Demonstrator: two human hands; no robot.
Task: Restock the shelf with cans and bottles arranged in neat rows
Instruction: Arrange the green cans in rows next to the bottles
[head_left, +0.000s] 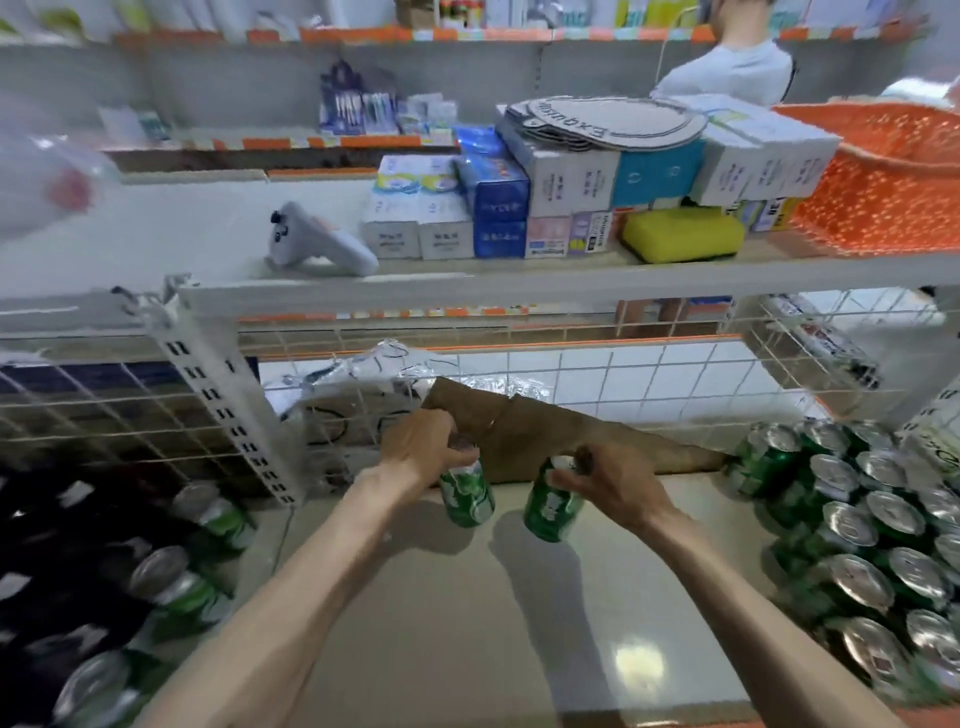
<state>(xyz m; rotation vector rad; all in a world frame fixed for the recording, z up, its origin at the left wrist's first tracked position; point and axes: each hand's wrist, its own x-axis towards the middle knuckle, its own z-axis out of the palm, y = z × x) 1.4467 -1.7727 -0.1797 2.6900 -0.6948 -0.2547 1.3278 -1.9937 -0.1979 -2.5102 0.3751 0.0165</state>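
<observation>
My left hand grips the top of a green can, which tilts slightly just above the beige lower shelf. My right hand grips the top of a second green can a short way to the right of the first. Both cans hang near the back of the shelf, in front of a torn brown cardboard sheet. Several green cans with silver tops stand in rows at the shelf's right side. More green cans stand at the left, beside dark ones.
A white wire grid backs the shelf, with a slotted white upright at left. The shelf above carries boxes, a yellow sponge, a white handheld device and an orange basket. A person stands beyond.
</observation>
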